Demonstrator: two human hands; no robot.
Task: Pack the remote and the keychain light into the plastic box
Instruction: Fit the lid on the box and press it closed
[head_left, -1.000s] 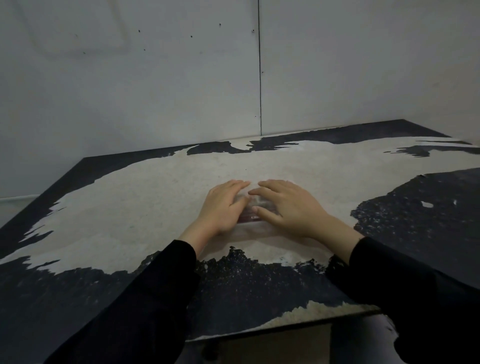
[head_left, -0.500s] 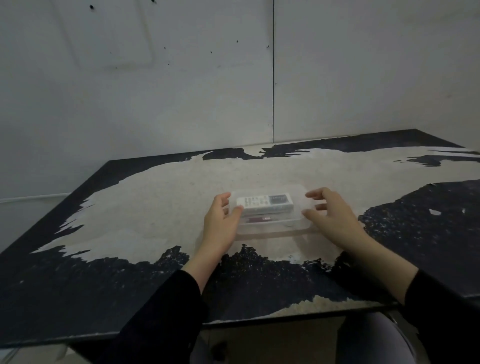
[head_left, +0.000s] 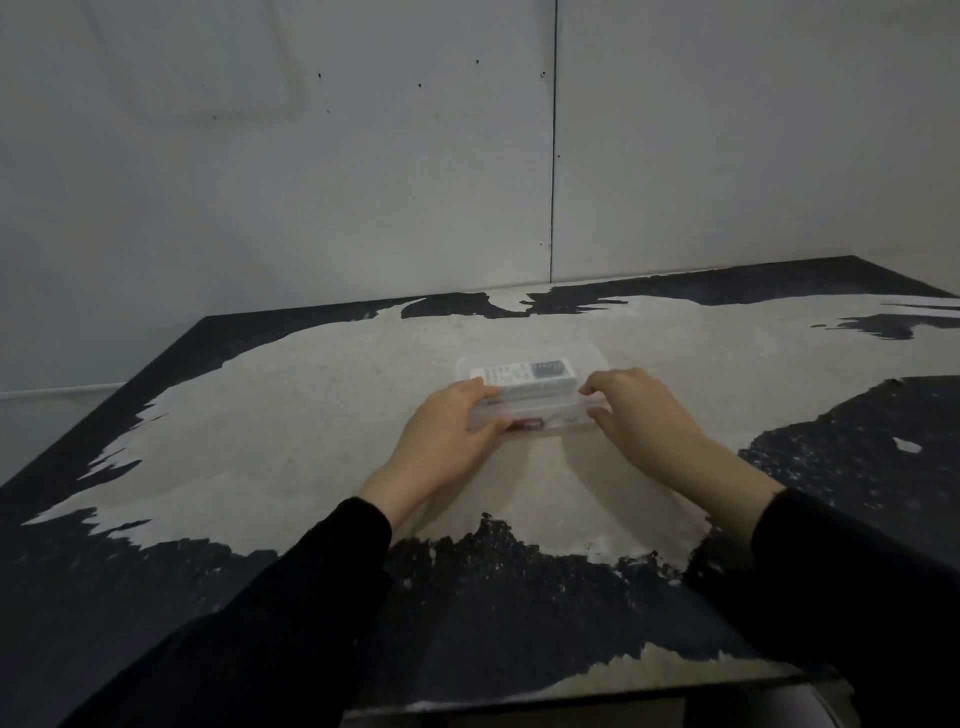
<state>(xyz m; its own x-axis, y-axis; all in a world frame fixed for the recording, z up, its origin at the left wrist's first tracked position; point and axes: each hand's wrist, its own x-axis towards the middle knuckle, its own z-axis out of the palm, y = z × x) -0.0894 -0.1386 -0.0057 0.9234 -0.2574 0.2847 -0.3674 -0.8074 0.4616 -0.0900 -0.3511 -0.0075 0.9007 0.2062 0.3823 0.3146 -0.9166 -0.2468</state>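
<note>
A clear plastic box (head_left: 556, 410) with its lid on lies on the table in front of me. Through the lid I see a white remote (head_left: 524, 378) lying lengthwise, and below it a small dark red keychain light (head_left: 529, 425) at the box's near side. My left hand (head_left: 447, 436) grips the box's left end, thumb on top. My right hand (head_left: 636, 410) holds the right end with curled fingers.
The table (head_left: 291, 415) has a worn top, pale in the middle with black patches at the edges. Its near edge runs below my black sleeves. Grey wall panels stand right behind the far edge.
Both hands lifted off the lid, spread apart, then closed on the two ends of the box. The remote and keychain light inside are now visible.
</note>
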